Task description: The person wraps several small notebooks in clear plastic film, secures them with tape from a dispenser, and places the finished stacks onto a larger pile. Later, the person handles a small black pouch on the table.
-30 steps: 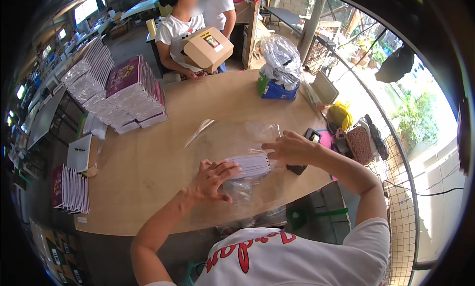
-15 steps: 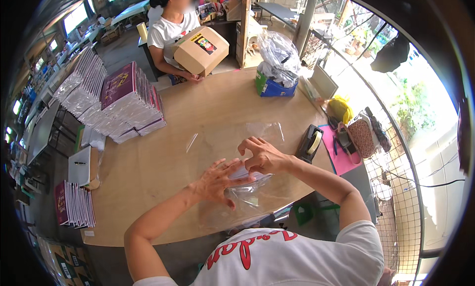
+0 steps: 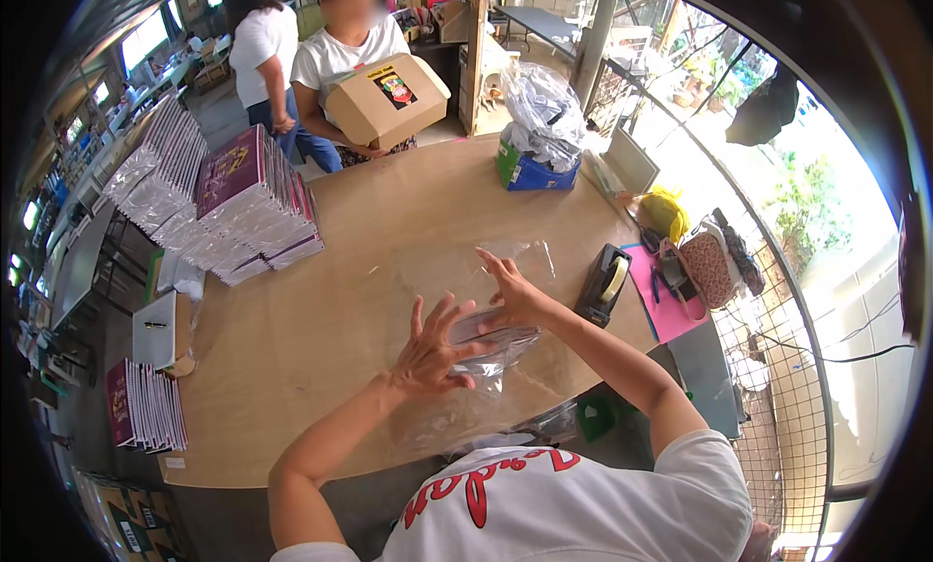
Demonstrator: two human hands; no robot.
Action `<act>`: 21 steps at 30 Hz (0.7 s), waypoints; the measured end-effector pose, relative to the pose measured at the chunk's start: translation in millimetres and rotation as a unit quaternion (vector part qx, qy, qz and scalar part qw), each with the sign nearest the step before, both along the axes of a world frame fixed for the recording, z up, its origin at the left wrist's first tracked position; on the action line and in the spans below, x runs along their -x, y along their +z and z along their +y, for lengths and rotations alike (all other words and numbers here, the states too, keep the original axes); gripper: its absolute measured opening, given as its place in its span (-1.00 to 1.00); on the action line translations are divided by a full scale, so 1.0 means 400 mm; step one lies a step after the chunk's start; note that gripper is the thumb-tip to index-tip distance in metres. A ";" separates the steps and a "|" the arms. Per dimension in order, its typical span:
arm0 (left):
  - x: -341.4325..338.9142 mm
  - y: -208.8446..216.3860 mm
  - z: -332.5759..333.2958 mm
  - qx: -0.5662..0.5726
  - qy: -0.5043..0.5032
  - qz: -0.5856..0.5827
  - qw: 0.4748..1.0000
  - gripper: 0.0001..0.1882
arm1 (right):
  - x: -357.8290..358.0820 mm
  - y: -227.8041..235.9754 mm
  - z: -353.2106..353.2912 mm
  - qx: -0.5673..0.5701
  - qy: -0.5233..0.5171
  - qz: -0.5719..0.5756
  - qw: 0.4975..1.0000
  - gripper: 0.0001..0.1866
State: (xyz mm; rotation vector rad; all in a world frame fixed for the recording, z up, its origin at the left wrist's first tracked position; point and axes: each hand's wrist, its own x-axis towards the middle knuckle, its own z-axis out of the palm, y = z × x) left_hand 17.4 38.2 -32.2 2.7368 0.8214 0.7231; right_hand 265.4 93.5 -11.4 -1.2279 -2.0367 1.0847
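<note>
— Hands check: our left hand [image 3: 431, 348] and right hand [image 3: 512, 295], fingers spread, both press the clear plastic sleeve [image 3: 491, 340] on the surface [image 3: 321, 319].
— Bagging step, we judge; next needs flap alignment.

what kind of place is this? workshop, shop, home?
Most likely a small packing or book-bundling workshop, semi-open to the outdoors. Stacks of wrapped books cover the wooden table, a tape dispenser sits near the edge, and a person across the table holds a cardboard box.
</note>
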 end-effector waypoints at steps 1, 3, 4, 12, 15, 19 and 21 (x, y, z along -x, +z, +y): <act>0.005 -0.004 0.001 -0.007 -0.023 0.009 1.000 -0.15 | 0.000 0.000 -0.001 0.021 -0.018 -0.023 0.999 0.23; 0.004 0.006 0.006 -0.008 -0.046 0.045 0.998 -0.19 | 0.002 -0.006 -0.003 0.029 -0.054 -0.041 0.997 0.14; 0.002 0.011 0.008 -0.009 -0.068 0.081 0.994 -0.23 | -0.002 -0.008 -0.005 0.036 -0.088 -0.060 0.994 0.05; 0.004 0.016 0.012 0.003 -0.051 0.069 0.996 -0.24 | -0.051 -0.108 -0.485 -0.195 0.158 0.033 0.967 -0.66; 0.003 0.023 0.018 0.006 -0.060 0.073 0.995 -0.22 | -0.251 -0.196 -0.475 0.174 -0.268 0.433 0.843 -0.80; 0.007 0.026 0.004 -0.007 -0.047 0.089 0.995 -0.24 | -0.507 -0.256 -0.231 0.151 -0.605 0.194 0.758 -0.61; -0.010 0.030 0.011 -0.002 -0.061 0.090 0.994 -0.24 | -0.565 -0.325 -0.187 0.230 -0.628 0.223 0.709 -0.61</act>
